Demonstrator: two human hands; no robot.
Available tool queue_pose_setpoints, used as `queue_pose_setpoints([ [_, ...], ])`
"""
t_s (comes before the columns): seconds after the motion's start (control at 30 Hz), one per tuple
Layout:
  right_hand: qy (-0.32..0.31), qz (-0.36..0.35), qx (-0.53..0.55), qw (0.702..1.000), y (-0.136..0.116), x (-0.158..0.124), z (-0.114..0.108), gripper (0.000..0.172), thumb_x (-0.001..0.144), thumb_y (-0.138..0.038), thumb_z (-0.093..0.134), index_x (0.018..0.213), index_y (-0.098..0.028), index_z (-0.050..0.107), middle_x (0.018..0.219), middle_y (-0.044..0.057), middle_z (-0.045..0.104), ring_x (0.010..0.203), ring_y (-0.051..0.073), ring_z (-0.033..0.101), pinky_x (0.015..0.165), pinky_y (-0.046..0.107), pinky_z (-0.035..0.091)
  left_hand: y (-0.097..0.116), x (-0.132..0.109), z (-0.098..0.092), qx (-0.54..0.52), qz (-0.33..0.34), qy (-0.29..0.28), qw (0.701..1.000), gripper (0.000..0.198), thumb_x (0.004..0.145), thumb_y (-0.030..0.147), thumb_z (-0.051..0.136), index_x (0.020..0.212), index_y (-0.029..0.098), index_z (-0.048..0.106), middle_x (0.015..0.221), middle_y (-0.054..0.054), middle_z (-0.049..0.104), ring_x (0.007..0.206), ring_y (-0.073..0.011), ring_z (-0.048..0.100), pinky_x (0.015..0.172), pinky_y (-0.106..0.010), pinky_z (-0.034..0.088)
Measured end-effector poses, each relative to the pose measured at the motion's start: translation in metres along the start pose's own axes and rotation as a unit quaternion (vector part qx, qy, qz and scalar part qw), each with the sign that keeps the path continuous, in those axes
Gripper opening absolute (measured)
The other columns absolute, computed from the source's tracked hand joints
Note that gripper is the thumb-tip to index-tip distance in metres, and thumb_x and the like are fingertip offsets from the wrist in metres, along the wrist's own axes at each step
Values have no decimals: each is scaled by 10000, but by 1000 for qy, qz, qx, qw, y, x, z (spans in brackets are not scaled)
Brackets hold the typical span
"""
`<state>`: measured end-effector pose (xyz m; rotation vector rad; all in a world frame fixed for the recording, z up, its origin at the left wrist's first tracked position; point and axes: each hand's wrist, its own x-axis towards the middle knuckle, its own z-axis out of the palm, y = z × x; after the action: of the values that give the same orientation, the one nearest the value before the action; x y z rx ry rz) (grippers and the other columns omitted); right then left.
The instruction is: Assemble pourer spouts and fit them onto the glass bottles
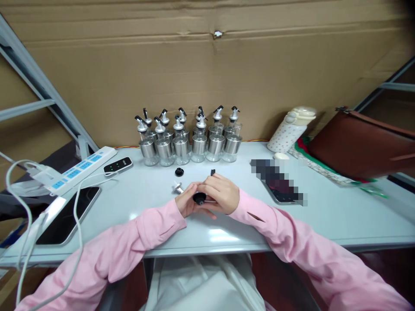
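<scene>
Both hands meet near the table's front edge around a pourer spout [199, 198], whose round black stopper end faces me. My left hand [187, 200] is closed round it from the left. My right hand [224, 192] grips it from above and the right, hiding most of its body; a black tip shows beyond the knuckles. Just beyond my left hand lies a silver spout piece [177, 188]. A loose black stopper [179, 172] sits farther back. Several glass bottles with steel bands [181, 150] stand in two rows behind; the two front-right ones show no spout on top.
A power strip [81, 167], a small black device [118, 166] and a phone [69, 216] lie left, with white cables. To the right are a partly blurred phone [279, 183], a dotted flask [288, 131] and a brown bag [363, 144]. Cardboard [162, 69] stands behind.
</scene>
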<state>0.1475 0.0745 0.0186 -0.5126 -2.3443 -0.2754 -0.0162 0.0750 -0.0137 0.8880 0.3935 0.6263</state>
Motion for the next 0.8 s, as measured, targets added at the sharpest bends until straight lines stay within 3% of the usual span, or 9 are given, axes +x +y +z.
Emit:
queue_pose_setpoints([
  [0.1, 5, 18, 9, 1000, 1, -1, -4, 318, 881, -405, 414, 913, -120, 551, 675, 54, 575, 595, 137, 472, 561, 260, 324, 0, 1, -5, 40, -26, -16, 999, 547, 753, 625, 473, 998, 137, 503, 669, -59, 666, 599, -203, 643, 601, -338, 489],
  [0.2, -1, 39, -13, 999, 4, -3, -7, 280, 883, -362, 399, 764, -149, 537, 578, 15, 520, 510, 114, 423, 518, 248, 276, -3, 0, -5, 95, -32, -27, 995, 603, 741, 682, 414, 943, 120, 501, 549, -52, 629, 465, -169, 586, 505, -280, 447],
  [0.3, -31, 65, -30, 997, 3, -5, -6, 299, 883, -354, 365, 672, -170, 468, 540, -2, 481, 478, 108, 398, 506, 246, 249, -5, -4, -2, 162, 0, 0, 987, 602, 728, 703, 399, 931, 141, 468, 544, 7, 555, 430, -129, 528, 455, -255, 424],
  [0.47, -108, 139, 56, 983, -2, -6, -3, 227, 845, -341, 365, 708, -181, 448, 542, -16, 483, 481, 103, 419, 490, 215, 273, -1, -8, -4, 291, 54, 36, 954, 558, 722, 714, 388, 774, 161, 442, 546, 61, 376, 414, -77, 412, 387, -211, 334],
  [0.67, -48, 143, 105, 983, 1, -4, -3, 181, 839, -275, 357, 727, -178, 461, 565, -12, 491, 490, 91, 434, 499, 194, 324, 24, -11, -5, 364, 62, 26, 929, 468, 723, 622, 508, 655, 165, 438, 485, 72, 365, 399, -56, 357, 409, -206, 270],
  [0.8, 6, 100, 90, 991, 0, -2, 2, 161, 837, -286, 405, 727, -180, 457, 581, -13, 492, 509, 84, 439, 506, 188, 344, 45, -14, -7, 387, 50, 17, 920, 480, 702, 625, 526, 591, 164, 451, 439, 75, 333, 390, -56, 302, 405, -216, 225],
])
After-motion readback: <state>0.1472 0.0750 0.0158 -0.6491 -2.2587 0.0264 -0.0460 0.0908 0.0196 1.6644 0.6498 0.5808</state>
